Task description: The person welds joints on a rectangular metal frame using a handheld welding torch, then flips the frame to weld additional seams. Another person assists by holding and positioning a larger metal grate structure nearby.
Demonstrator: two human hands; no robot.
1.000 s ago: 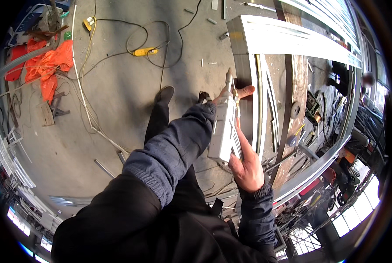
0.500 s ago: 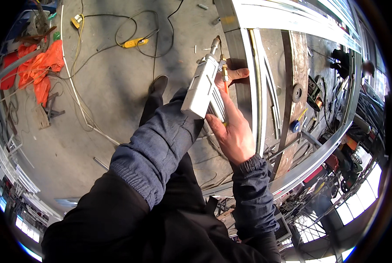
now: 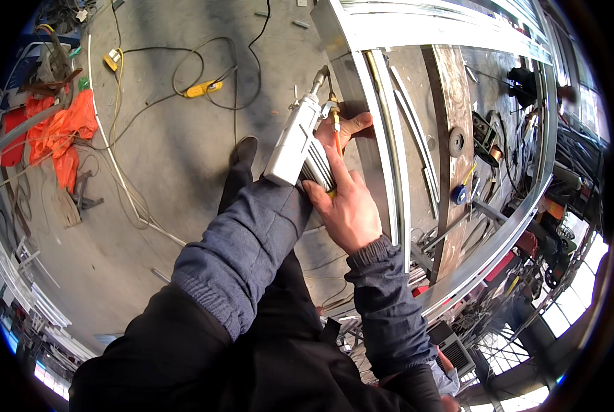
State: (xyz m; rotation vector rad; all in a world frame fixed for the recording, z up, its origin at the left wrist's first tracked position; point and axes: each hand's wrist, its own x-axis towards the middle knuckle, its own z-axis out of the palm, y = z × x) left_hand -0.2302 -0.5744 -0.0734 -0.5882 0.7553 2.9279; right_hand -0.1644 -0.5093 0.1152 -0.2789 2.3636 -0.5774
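A pale, boxy welding gun (image 3: pixel 294 145) tilts up and away from me, its narrow metal nozzle near a galvanised steel frame (image 3: pixel 351 75). A brass fitting (image 3: pixel 333 113) and an orange hose (image 3: pixel 338 141) run along the gun's right side. My left hand (image 3: pixel 351 129) grips the gun from beneath. Most of it is hidden behind the body, and one digit sticks out beside the frame's near tube. My right hand (image 3: pixel 351 213) is closed around the ribbed rear part, with its index finger lying up along the hose.
A weathered plank (image 3: pixel 451 110) crosses inside the frame, bearing a grinding disc (image 3: pixel 456 142) and a blue tape measure (image 3: pixel 460 194). On the floor at left lie looped cables, a yellow connector (image 3: pixel 204 89), a white pipe (image 3: pixel 99 113) and orange plastic (image 3: pixel 70 130).
My view has shifted, so the frame, floor items, gun and hands appear farther left and slightly lower. Both hands keep their hold on the gun.
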